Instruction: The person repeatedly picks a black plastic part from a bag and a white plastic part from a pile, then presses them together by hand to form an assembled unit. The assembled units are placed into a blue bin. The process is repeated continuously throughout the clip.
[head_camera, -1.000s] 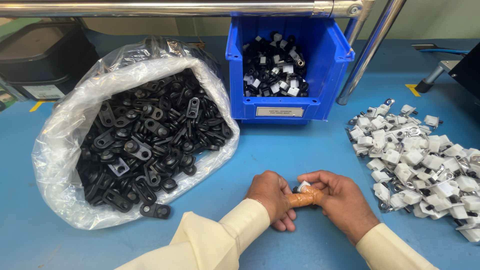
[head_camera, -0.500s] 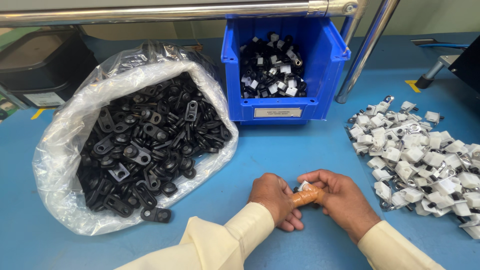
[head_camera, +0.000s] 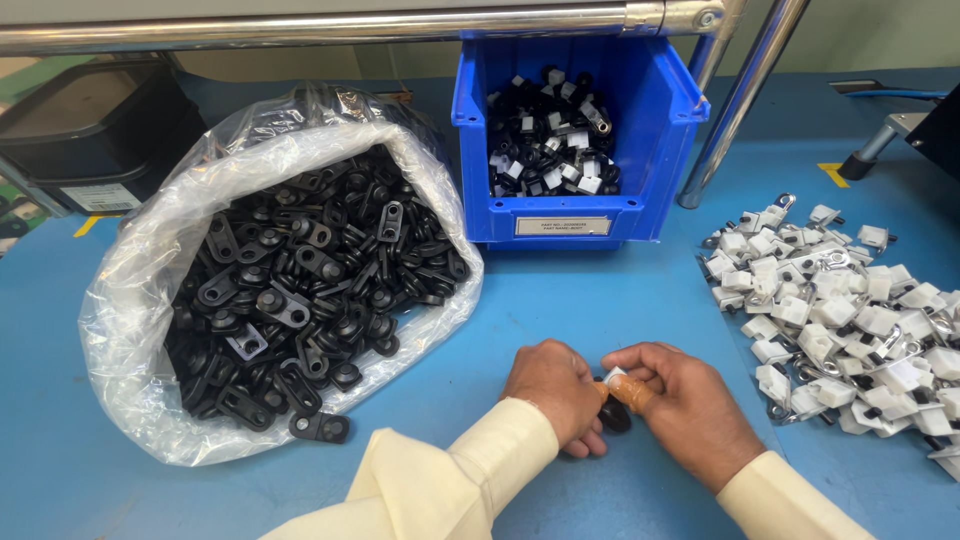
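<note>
I see a blue desk (head_camera: 600, 310). On its left lies an open clear plastic bag (head_camera: 130, 300) full of black brackets (head_camera: 300, 290), with one loose bracket (head_camera: 320, 427) just beside its near edge. At the far middle stands a blue bin (head_camera: 570, 225). On the right lies a heap of small white clips (head_camera: 850, 320).

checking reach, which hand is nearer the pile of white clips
Right. The right hand lies just left of the white clips; the left hand is farther left.
</note>
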